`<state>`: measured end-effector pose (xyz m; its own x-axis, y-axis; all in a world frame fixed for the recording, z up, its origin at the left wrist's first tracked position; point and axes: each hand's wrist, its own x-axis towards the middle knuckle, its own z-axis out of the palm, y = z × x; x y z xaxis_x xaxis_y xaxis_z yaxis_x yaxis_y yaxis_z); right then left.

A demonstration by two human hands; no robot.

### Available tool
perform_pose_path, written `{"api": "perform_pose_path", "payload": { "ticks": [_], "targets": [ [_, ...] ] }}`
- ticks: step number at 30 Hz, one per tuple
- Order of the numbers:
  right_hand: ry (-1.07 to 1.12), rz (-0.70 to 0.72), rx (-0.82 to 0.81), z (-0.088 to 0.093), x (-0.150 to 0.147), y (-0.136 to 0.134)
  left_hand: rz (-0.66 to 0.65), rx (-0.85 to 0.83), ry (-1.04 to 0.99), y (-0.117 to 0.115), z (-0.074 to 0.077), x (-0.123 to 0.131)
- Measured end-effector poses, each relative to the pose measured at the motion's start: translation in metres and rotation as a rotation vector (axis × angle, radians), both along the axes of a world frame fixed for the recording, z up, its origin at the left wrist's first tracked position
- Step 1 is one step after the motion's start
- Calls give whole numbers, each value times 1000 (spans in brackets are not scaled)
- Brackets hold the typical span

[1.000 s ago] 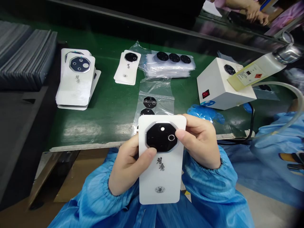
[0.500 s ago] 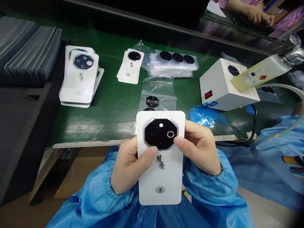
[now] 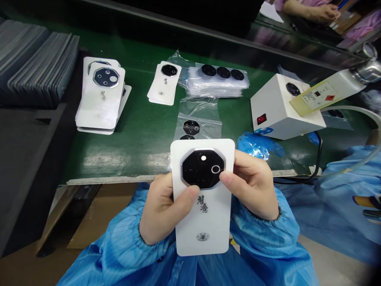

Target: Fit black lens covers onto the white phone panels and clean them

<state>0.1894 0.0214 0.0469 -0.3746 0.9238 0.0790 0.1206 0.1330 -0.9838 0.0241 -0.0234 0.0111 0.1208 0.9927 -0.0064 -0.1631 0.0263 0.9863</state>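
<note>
A white phone back cover (image 3: pixel 203 226) is held upright in front of me, its face toward the camera. It carries a black octagonal camera lens plate (image 3: pixel 198 171) in a silver rim, with dark lettering and an emblem below. My left hand (image 3: pixel 166 210) grips the cover's left side, thumb on the rim's lower edge. My right hand (image 3: pixel 251 182) grips the right side, thumb at the rim's lower right; the fingers of both hands are hidden behind the cover. Just beyond lie black lens plates (image 3: pixel 191 127) on a clear bag.
White covers are stacked at left (image 3: pixel 99 103) and centre (image 3: pixel 163 85). Behind are bagged lens plates (image 3: pixel 218 85). At right stand a white box (image 3: pixel 279 107) with a red switch, a tilted bottle (image 3: pixel 327 91) and blue film scraps (image 3: pixel 258 145). Dark trays (image 3: pixel 41 67) fill the far left.
The cover has tilted slightly in my hands, its lower end rising a little. Both thumbs stay at the rim. A co-worker's hands at the top right have shifted.
</note>
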Motion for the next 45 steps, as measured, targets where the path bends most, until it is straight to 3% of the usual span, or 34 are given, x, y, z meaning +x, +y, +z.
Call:
{"api": "perform_pose_path", "payload": {
  "ticks": [16, 25, 33, 39, 45],
  "targets": [
    [-22, 6, 93, 6, -1, -5, -41, 47, -3, 1, 1, -2],
    [87, 35, -59, 6, -2, -6, -48, -101, -206, -4, 2, 1],
    [145, 67, -86, 3, -2, -6, -82, -7, -156, -4, 1, -1],
    [88, 63, -8, 1, 0, -6, -75, 128, 5, -3, 2, -3],
    [51, 60, 67, 1, 2, -5, -38, 215, 31, -3, 3, -2]
  ]
}}
